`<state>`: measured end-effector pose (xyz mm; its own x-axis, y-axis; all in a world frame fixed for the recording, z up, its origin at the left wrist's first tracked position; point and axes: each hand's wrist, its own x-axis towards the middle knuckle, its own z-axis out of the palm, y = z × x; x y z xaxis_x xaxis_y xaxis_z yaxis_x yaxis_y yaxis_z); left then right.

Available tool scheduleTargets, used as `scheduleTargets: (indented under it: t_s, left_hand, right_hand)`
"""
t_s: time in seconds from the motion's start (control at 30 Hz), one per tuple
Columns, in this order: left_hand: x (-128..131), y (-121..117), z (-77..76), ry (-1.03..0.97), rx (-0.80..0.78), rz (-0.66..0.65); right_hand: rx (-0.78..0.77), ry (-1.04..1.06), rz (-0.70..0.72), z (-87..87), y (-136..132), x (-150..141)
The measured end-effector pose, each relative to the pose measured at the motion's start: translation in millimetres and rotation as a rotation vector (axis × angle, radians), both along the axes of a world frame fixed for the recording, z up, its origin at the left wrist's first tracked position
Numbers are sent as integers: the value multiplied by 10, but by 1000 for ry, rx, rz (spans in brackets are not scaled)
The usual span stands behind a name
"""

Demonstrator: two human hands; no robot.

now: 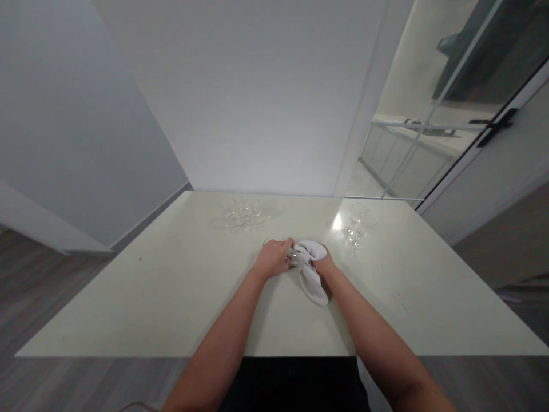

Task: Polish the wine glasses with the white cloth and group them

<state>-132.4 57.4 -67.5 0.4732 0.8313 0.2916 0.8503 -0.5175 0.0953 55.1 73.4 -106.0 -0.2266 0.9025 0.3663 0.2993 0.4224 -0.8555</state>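
Note:
Near the middle of the table, my left hand (pixel 274 258) is closed around a clear glass (pixel 295 257), which lies roughly sideways; much of it is hidden by fingers and cloth. A white cloth (pixel 313 283) is bunched at the glass's right end, one fold hanging down toward the tabletop. My right hand (pixel 325 264) grips this cloth from the right, its fingers mostly covered by it. Whether the cloth is inside the glass or only around it, I cannot tell.
Several clear glasses (pixel 243 213) stand grouped at the back left of the pale table (pixel 141 297). More stemmed glasses (pixel 355 228) stand at the back right. Behind the table rises a white wall (pixel 266 114); a glass-paned partition (pixel 412 149) and a door handle (pixel 497 127) are on the right.

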Motion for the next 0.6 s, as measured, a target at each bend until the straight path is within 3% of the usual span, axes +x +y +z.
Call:
scheduleTargets:
  t_s: [0.07,0.17,0.3,0.47,0.6]
  left_hand:
    - [3,-18,6,53,-71,31]
    - [7,-26,16,76,-120,36]
    - [-6,-1,18,-35,19,-38]
    - [-51,54,-19,-221,232,-206]
    - [-93,66,-29,-275,180,-265]
  right_hand:
    - [99,-159,27,62,-46,38]
    - [192,-226,67,73,-70,50]
    - [164,-114,32,-114,48,7]
    - [169,-130,129,-307,236,-17]
    - [96,-40,42,-279,191,14]
